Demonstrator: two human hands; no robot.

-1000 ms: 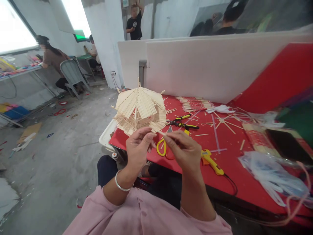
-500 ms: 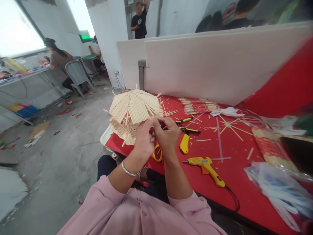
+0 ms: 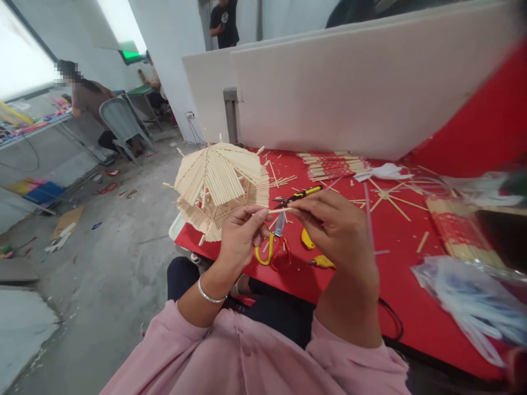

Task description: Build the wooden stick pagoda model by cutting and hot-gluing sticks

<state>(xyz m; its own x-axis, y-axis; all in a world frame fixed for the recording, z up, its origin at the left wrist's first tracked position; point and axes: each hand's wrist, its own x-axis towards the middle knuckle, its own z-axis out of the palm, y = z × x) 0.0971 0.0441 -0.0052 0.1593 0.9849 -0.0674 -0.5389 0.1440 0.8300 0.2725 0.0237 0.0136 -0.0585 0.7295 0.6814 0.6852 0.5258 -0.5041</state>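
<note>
Left hand: left hand [image 3: 241, 236], fingers pinching one end of a thin pale wooden stick [image 3: 280, 210].
Right hand: right hand [image 3: 335, 233], fingers gripping the other end.
Stick: hovering just beside the pale stick-built pagoda model [image 3: 220, 184], above the red counter [image 3: 370, 258].

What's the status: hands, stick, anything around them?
Left hand and right hand both pinch one thin stick. Stick model sits just behind the left hand. Scissors and pliers lie on the red table by the hands.

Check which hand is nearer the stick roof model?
Left. The left hand sits just below the stick roof model, about touching it; the right hand is off to its right.
</note>
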